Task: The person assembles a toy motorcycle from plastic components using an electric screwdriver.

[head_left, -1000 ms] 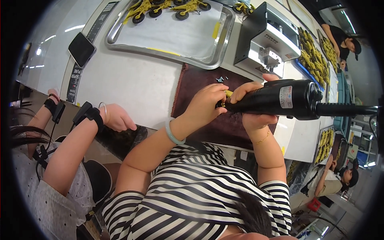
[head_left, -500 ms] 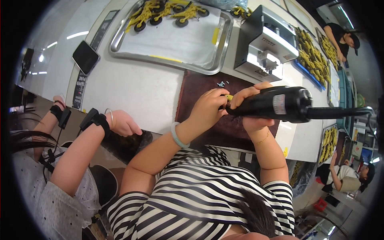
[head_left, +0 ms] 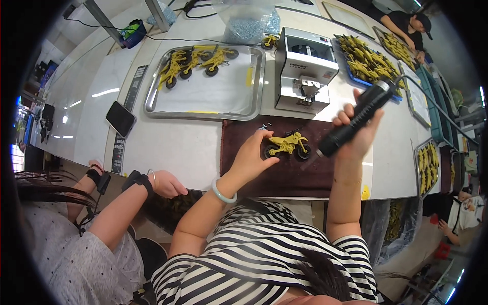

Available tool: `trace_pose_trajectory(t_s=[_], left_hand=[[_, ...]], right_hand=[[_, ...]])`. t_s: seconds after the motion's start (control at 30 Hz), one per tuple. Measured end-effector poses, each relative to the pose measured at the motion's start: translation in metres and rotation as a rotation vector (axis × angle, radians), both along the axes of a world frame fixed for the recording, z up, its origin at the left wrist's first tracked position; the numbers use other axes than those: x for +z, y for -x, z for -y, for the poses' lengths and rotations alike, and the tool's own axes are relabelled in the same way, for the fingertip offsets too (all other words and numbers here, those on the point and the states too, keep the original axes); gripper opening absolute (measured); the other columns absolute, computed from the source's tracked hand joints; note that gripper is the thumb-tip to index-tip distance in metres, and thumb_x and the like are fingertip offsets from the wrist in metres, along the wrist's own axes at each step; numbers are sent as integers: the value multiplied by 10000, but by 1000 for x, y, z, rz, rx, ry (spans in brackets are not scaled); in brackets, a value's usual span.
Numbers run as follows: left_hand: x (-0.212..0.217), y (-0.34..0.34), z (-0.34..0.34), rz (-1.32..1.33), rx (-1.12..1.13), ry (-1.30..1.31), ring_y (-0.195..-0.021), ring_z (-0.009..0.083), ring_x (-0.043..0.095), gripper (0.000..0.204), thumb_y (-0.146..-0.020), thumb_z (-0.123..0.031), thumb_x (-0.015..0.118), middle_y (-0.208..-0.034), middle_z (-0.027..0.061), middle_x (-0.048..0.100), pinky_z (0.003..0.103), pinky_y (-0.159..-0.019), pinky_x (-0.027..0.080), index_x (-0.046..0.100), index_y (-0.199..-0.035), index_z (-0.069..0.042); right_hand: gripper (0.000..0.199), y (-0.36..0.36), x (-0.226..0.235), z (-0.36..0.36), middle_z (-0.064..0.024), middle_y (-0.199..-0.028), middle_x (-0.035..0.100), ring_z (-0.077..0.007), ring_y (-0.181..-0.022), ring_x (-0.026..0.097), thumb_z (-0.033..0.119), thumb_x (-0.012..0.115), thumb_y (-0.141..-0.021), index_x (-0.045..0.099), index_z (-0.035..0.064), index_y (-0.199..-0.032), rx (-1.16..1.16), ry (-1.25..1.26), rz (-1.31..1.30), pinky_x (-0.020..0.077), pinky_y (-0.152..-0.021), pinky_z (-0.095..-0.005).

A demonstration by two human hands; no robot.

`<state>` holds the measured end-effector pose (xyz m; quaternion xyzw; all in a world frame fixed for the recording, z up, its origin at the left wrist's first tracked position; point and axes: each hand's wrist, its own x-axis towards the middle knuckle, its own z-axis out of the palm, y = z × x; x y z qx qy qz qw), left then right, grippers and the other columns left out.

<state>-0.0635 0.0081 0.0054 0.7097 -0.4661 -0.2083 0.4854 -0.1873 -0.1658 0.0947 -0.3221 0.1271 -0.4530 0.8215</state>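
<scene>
My left hand [head_left: 249,160] has its thumb and fingers around the rear end of a yellow toy motorcycle [head_left: 287,144] with black wheels, which is over a dark red mat [head_left: 244,133]. My right hand [head_left: 360,133] grips a black electric screwdriver [head_left: 358,119]. The tool slants, its tip down and to the left, close to the toy's front wheel but apart from it; a cable leaves its upper end. A few small screws [head_left: 263,127] lie on the mat just beyond my left fingertips.
A metal tray [head_left: 203,113] with several yellow toy motorcycles stands at the back left, beside a black-and-silver machine [head_left: 305,76]. Back right is a blue tray [head_left: 373,81] full of yellow toys. A phone [head_left: 121,119] lies left. Another person's hand [head_left: 169,184] is at the table's front edge.
The screwdriver has come away from the toy and swung up to the right in my right hand. The motorcycle, mostly hidden before, now shows beside my left hand.
</scene>
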Motion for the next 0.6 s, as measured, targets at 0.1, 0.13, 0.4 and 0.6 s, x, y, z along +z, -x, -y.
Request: trace_pose_trajectory(t_s=[0.1,0.13,0.4,0.6], left_hand=[[4,4,-5,-6,20,30,-1051,291,509,516,-625,-107,730,-1145,118,539,357,-909,396,451,-1055,-44],[3,7,-4,102,17,25,-1058,291,501,527,-626,-110,728,-1132,118,541,356,-912,394,450,-1068,-38],[4,17,18,491,43,-37,-921,270,517,489,-576,-114,738,-938,95,564,379,-815,390,504,-1003,-59],[13,9,-12,167,89,-33,-893,271,551,411,-608,-90,697,-917,107,577,333,-778,443,508,-969,-37]], right_hand=[[688,38,-6,11,-47,-685,447,-132,-572,452,631,297,-854,357,70,-1248,-14,123,-2,397,-542,-282],[659,46,-11,14,-50,-689,456,-139,-577,461,618,300,-861,367,76,-1229,-93,137,-45,408,-550,-286],[275,61,-98,39,-84,-757,525,-194,-641,552,292,482,-897,399,57,-1014,-208,-57,-454,491,-597,-338],[595,63,-116,35,-111,-991,524,-171,-899,541,58,557,-836,237,25,-1337,-107,155,-571,458,-790,-281]])
